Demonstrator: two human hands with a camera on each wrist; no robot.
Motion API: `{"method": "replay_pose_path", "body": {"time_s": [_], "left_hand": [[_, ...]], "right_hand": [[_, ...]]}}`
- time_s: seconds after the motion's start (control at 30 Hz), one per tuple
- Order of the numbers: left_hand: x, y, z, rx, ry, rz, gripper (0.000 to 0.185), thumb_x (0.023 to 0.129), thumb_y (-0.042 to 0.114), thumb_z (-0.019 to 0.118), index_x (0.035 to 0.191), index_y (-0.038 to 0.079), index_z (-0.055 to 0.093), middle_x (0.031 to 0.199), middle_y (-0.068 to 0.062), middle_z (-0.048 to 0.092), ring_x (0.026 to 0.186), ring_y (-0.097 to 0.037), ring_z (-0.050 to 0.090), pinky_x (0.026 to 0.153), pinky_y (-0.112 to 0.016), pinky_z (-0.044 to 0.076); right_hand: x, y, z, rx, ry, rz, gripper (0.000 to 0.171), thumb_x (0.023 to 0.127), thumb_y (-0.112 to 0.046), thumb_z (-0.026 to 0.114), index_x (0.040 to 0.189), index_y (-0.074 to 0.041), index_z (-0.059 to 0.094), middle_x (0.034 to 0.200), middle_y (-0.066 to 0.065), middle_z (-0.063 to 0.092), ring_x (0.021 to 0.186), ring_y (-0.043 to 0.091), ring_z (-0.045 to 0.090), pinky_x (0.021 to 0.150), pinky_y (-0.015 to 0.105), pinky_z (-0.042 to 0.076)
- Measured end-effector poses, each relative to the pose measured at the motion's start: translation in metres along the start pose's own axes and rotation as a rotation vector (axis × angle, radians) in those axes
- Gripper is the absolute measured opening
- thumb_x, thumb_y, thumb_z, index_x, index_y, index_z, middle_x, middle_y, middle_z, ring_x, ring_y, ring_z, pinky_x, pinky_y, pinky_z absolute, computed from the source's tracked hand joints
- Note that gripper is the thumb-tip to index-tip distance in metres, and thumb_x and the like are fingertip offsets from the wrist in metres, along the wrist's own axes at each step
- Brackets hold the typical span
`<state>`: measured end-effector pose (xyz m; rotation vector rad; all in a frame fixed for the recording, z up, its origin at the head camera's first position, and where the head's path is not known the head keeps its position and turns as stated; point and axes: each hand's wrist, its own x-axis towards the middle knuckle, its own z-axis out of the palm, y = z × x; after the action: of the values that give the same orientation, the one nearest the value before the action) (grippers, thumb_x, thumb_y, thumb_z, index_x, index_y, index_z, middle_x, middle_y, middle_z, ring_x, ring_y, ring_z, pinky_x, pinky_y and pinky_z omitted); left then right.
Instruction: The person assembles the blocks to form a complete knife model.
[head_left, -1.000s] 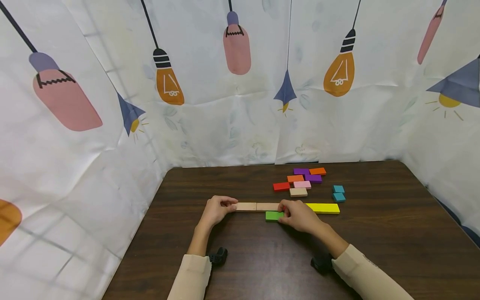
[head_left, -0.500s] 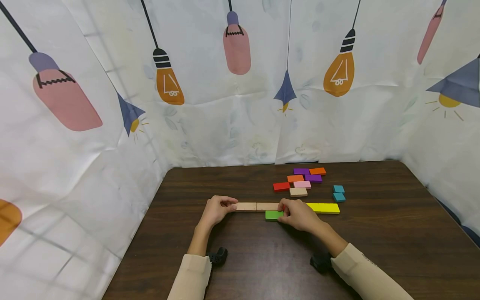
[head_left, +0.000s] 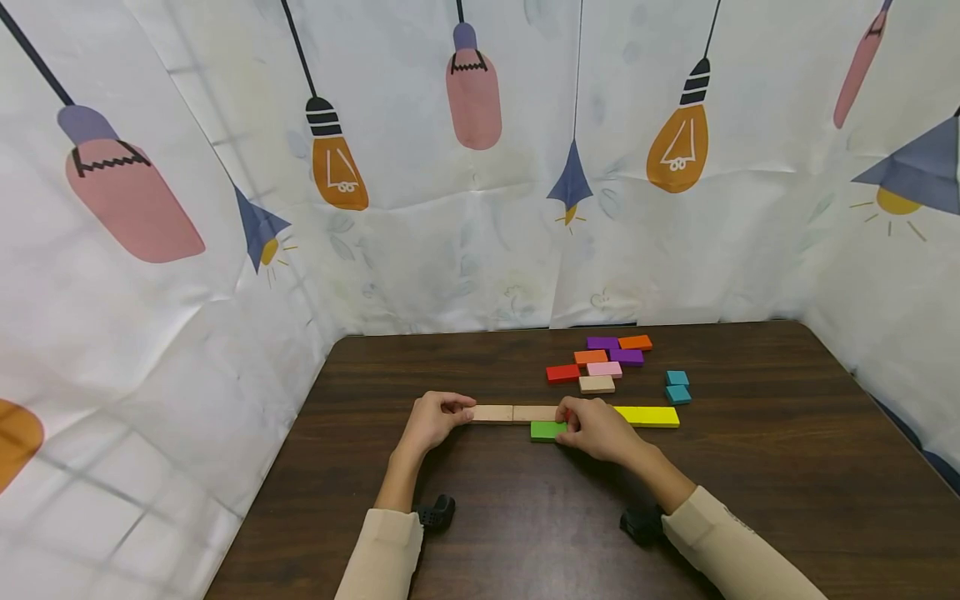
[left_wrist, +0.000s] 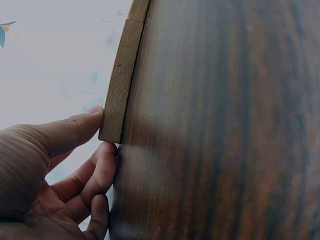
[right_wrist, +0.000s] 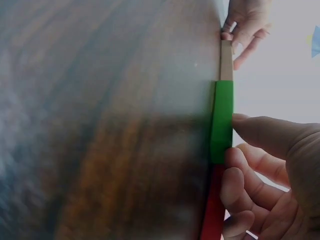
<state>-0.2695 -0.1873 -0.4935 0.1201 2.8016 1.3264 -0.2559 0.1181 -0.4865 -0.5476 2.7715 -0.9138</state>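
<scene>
We saw a dark wood-grain surface (head_left: 525,533) walled in by white sheets printed with lamps (head_left: 474,83). The left hand (head_left: 431,421) pinched the end of a plain wooden block (head_left: 492,413) in a row running to a yellow block (head_left: 648,416). The right hand (head_left: 596,429), fingers curled, gripped a green block (head_left: 546,431) just before that row (a red piece beneath it showed only in the wrist view). Loose colored blocks (head_left: 607,362) lay beyond.
</scene>
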Motion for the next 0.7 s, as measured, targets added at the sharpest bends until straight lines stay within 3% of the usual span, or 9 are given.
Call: {"method": "replay_pose_path", "body": {"time_s": [0.13, 0.37, 0.53, 0.7], "left_hand": [[0.000, 0.000, 0.000, -0.001, -0.001, 0.003, 0.014, 0.083, 0.020, 0.075, 0.097, 0.022, 0.077, 0.079, 0.001, 0.068, 0.068, -0.012, 0.058, 0.061, -0.029, 0.047], [0.000, 0.000, -0.001, 0.004, 0.005, 0.005, 0.014, 0.083, 0.021, 0.075, 0.097, 0.021, 0.078, 0.079, 0.000, 0.068, 0.068, -0.012, 0.058, 0.062, -0.029, 0.048], [-0.001, 0.000, -0.001, 0.002, 0.002, 0.004, 0.015, 0.083, 0.021, 0.075, 0.097, 0.021, 0.077, 0.080, 0.001, 0.067, 0.068, -0.013, 0.058, 0.062, -0.029, 0.048], [-0.001, 0.000, 0.000, 0.004, -0.002, 0.002, 0.016, 0.083, 0.021, 0.075, 0.099, 0.020, 0.077, 0.080, 0.001, 0.066, 0.068, -0.014, 0.057, 0.061, -0.029, 0.047]], "right_hand": [[0.000, 0.002, -0.009, 0.029, 0.015, -0.029, 0.022, 0.082, -0.029, 0.077, 0.096, -0.020, 0.064, 0.070, -0.006, 0.056, 0.059, 0.011, 0.050, 0.054, 0.024, 0.042], [0.005, 0.021, -0.035, 0.105, 0.114, -0.065, 0.023, 0.086, -0.028, 0.073, 0.101, -0.014, 0.063, 0.077, -0.003, 0.058, 0.067, 0.013, 0.052, 0.060, 0.026, 0.046], [0.009, 0.049, -0.050, 0.137, 0.170, -0.013, 0.022, 0.090, -0.028, 0.068, 0.105, -0.013, 0.063, 0.084, 0.001, 0.061, 0.073, 0.016, 0.054, 0.064, 0.029, 0.047], [0.010, 0.072, -0.058, 0.131, 0.174, 0.050, 0.022, 0.092, -0.025, 0.066, 0.107, -0.010, 0.062, 0.084, 0.005, 0.060, 0.070, 0.018, 0.053, 0.059, 0.030, 0.045]]}}
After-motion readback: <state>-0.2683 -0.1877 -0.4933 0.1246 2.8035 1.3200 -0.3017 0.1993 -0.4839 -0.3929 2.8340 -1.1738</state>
